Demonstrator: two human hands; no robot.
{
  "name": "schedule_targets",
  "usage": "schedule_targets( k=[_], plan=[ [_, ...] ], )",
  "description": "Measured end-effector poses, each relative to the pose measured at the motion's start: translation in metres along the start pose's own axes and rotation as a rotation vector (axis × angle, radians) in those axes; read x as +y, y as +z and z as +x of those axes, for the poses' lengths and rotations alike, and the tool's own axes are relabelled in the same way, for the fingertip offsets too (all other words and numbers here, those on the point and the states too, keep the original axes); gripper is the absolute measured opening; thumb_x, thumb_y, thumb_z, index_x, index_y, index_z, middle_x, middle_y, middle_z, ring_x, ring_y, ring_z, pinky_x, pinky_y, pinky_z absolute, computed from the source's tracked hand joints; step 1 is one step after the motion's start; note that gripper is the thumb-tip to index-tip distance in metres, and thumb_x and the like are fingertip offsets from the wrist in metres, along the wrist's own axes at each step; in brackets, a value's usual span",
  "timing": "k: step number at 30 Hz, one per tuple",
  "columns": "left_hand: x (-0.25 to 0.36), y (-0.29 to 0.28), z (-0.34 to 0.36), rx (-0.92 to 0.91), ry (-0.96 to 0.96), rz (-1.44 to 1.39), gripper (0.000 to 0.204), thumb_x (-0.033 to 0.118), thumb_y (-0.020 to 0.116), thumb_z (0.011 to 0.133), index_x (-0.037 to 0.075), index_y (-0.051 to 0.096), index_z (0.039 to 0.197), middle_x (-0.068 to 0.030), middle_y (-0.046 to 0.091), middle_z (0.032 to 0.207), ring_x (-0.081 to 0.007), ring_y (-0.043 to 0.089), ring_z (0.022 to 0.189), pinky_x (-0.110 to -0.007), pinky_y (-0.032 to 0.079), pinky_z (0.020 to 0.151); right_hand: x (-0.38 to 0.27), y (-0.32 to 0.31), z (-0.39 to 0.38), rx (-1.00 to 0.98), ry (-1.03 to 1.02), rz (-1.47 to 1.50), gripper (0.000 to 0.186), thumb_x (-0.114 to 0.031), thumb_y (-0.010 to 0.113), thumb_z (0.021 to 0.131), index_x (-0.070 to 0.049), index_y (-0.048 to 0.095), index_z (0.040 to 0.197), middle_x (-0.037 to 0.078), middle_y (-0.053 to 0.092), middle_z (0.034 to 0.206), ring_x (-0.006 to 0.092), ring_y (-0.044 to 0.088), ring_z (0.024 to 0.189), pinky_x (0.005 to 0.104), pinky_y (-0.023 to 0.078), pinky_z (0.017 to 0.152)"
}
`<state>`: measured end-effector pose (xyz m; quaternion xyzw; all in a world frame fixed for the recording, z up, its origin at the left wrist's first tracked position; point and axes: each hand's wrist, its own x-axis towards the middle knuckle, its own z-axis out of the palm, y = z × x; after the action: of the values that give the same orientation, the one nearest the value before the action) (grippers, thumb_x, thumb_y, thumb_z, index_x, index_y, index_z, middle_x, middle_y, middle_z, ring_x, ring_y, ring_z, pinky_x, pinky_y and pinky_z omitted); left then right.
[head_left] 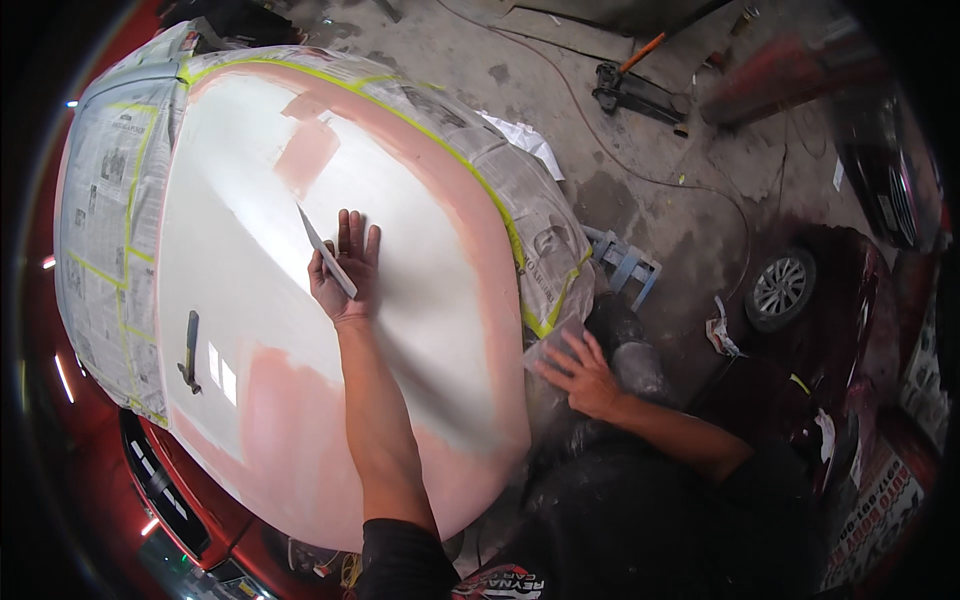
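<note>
Concrete floor point(450, 80) bears jack point(638, 98) and hose point(577, 95), the panel point(250, 310) a hammer-like tool point(190, 350).

1 panel point(265, 320): finished in smooth, glossy white, interrupted by matt pink patches point(285, 405). 1 sheet point(338, 275): smooth-faced. 1 cover point(105, 205): formed of creased, matt newspaper. 1 floor point(450, 60): surfaced in rough, stained concrete.

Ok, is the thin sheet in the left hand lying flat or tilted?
Tilted: the thin sheet shows nearly edge-on, held up in the left hand.
</note>
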<state>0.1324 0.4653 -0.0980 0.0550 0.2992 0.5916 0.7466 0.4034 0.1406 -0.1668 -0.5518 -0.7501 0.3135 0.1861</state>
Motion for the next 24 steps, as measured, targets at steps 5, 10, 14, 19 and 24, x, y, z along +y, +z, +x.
schedule_targets(
  k=[5,10,14,19,24],
  plan=[
    [0.003,-0.005,0.006,-0.069,-0.036,-0.039,0.029,0.023,0.049,0.095,0.002,0.068,0.087,-0.0222,0.056,0.137,-0.0372,0.048,0.134,-0.06,0.03,0.117,0.026,-0.079,0.168,0.314,-0.065,-0.147,0.067,-0.004,0.064,0.076,-0.023,0.056,0.14,0.008,0.05,0.146,0.0363,0.045,0.132,0.0532,0.032,0.109],
    [0.001,-0.003,0.006,-0.061,-0.029,-0.025,0.03,0.023,0.049,0.095,0.002,0.068,0.086,-0.022,0.056,0.138,-0.0359,0.048,0.134,-0.058,0.031,0.117,0.033,-0.12,0.247,0.119,0.016,-0.065,0.061,-0.01,0.062,0.083,-0.028,0.053,0.14,0.006,0.05,0.143,0.0366,0.047,0.124,0.056,0.041,0.1],
    [-0.002,0.0,-0.001,-0.002,-0.013,-0.005,0.029,0.023,0.048,0.096,0.003,0.067,0.085,-0.0211,0.056,0.138,-0.0346,0.047,0.136,-0.056,0.032,0.117,0.024,-0.088,0.19,0.064,0.027,0.086,0.067,-0.006,0.064,0.079,-0.027,0.052,0.141,0.007,0.046,0.146,0.0389,0.047,0.122,0.0516,0.043,0.101],
    [0.0,-0.007,0.005,-0.088,-0.03,0.01,0.031,0.022,0.049,0.095,0.001,0.062,0.113,-0.0202,0.054,0.139,-0.0347,0.046,0.136,-0.055,0.035,0.116,-0.024,-0.013,0.107,0.131,0.118,0.018,0.074,0.001,0.058,0.077,-0.023,0.047,0.146,0.01,0.04,0.149,0.0437,0.039,0.124,0.0544,0.039,0.104],
    [-0.008,0.01,-0.014,-0.04,-0.031,0.207,0.06,0.022,0.05,0.093,0.001,0.034,0.148,-0.0191,0.052,0.14,-0.0367,0.049,0.131,-0.05,0.039,0.115,-0.049,0.034,0.061,0.145,0.094,-0.023,0.075,0.002,0.057,0.078,-0.02,0.043,0.148,0.012,0.037,0.15,0.044,0.034,0.129,0.0606,0.032,0.105]
  ],
)
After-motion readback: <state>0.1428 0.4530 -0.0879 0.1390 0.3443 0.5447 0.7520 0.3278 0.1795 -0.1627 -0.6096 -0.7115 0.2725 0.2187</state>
